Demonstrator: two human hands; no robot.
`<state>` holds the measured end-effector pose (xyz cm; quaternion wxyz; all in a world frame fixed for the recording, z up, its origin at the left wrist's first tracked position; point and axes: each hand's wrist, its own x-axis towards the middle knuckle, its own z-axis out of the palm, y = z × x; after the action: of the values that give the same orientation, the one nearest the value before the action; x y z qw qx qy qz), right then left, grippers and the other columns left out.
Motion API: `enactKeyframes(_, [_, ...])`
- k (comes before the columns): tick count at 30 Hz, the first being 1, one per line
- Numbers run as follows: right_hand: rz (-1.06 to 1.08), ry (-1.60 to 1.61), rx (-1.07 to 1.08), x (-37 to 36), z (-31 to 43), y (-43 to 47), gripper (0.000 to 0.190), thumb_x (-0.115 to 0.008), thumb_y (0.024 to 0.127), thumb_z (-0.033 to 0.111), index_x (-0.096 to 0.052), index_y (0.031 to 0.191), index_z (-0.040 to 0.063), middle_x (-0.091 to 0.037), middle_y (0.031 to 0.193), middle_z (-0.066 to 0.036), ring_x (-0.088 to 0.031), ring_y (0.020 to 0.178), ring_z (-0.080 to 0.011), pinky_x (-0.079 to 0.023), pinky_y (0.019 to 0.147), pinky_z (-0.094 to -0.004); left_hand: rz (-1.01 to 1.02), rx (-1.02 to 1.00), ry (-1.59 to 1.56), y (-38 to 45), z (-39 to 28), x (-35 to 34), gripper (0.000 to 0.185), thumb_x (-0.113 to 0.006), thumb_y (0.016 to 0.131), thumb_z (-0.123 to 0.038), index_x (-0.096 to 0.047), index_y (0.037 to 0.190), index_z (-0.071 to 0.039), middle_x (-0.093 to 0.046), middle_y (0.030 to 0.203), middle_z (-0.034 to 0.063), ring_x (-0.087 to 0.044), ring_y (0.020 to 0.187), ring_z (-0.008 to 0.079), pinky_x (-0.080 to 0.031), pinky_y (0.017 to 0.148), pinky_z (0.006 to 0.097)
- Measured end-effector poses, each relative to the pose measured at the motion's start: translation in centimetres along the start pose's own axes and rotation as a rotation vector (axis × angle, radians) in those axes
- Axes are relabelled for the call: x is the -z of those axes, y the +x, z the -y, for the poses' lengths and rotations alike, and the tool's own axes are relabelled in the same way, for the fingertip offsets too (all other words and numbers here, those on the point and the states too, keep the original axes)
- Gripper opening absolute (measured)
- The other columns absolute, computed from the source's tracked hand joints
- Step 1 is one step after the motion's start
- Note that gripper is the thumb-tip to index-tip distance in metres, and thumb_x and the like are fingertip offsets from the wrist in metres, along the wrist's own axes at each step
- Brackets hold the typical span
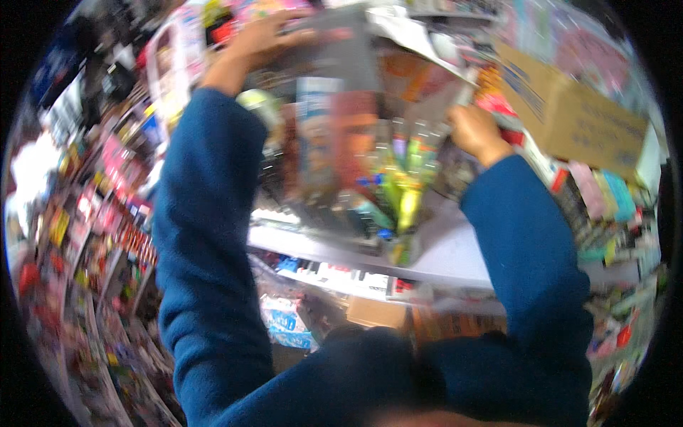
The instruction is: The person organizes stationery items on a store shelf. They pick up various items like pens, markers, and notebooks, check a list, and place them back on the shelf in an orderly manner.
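My left hand [269,40] reaches up at the upper left, its fingers spread against a dark grey flat panel or board [347,48]; blur hides whether it grips it. My right hand [475,131] is closed at the lower corner of a thin, pale-edged sheet or bag [427,40], which seems pinched in the fingers. Between my forearms, packaged goods stand on a white shelf [453,245]: a blue-and-white pack [318,128], a red-orange pack [355,139] and clear-wrapped yellow-green items [408,187].
A brown cardboard box [592,123] with printing leans at the right, above stacked small packs [597,192]. Crowded display shelves [101,267] curve along the left. Below the white shelf are a lower shelf of small boxes [341,277] and a blue-and-white carton [288,323].
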<state>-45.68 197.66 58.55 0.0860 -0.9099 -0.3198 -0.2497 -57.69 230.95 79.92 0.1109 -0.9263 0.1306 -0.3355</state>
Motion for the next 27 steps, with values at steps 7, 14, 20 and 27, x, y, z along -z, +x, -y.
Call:
enactKeyframes(7, [-0.078, 0.017, -0.007, 0.1, 0.6, -0.6, 0.021, -0.06, 0.074, 0.008, -0.073, 0.089, 0.011, -0.069, 0.085, -0.021, -0.067, 0.085, -0.0376, -0.052, 0.076, -0.0475, -0.103, 0.091, -0.028, 0.4, -0.7, -0.4, 0.078, -0.061, 0.072, -0.075, -0.065, 0.123, -0.016, -0.065, 0.119, 0.0155, -0.063, 0.108, 0.0313, -0.049, 0.092, 0.0393])
enactKeyframes(14, [-0.061, 0.006, 0.009, 0.5, 1.1, -0.8, 0.022, -0.059, 0.075, 0.006, -0.074, 0.09, 0.011, -0.068, 0.083, -0.021, -0.067, 0.084, -0.0376, -0.051, 0.077, -0.0472, 0.051, 0.196, -0.149, 0.9, -2.0, 1.3, 0.066, -0.061, 0.083, -0.061, -0.064, 0.123, -0.008, -0.066, 0.115, 0.0189, -0.061, 0.11, 0.0299, -0.046, 0.096, 0.0351])
enactKeyframes(20, [-0.007, 0.029, -0.028, 0.9, 1.3, -0.9, 0.027, -0.06, 0.073, 0.005, -0.073, 0.095, 0.013, -0.069, 0.085, -0.02, -0.067, 0.086, -0.0372, -0.052, 0.078, -0.0467, 0.082, 0.122, -0.123, 1.3, -2.3, 4.3, 0.054, -0.062, 0.082, -0.059, -0.074, 0.106, -0.012, -0.07, 0.109, 0.0119, -0.065, 0.102, 0.0255, -0.048, 0.09, 0.0368])
enactKeyframes(27, [-0.136, 0.168, -0.008, 1.6, 1.9, -0.5, 0.031, -0.057, 0.08, 0.012, -0.069, 0.109, 0.011, -0.069, 0.094, -0.021, -0.066, 0.089, -0.0374, -0.052, 0.081, -0.0463, 0.114, 0.073, -0.24, 1.9, -1.7, 2.5, 0.048, -0.064, 0.085, -0.051, -0.071, 0.112, -0.012, -0.07, 0.109, 0.0126, -0.065, 0.101, 0.025, -0.047, 0.089, 0.0345])
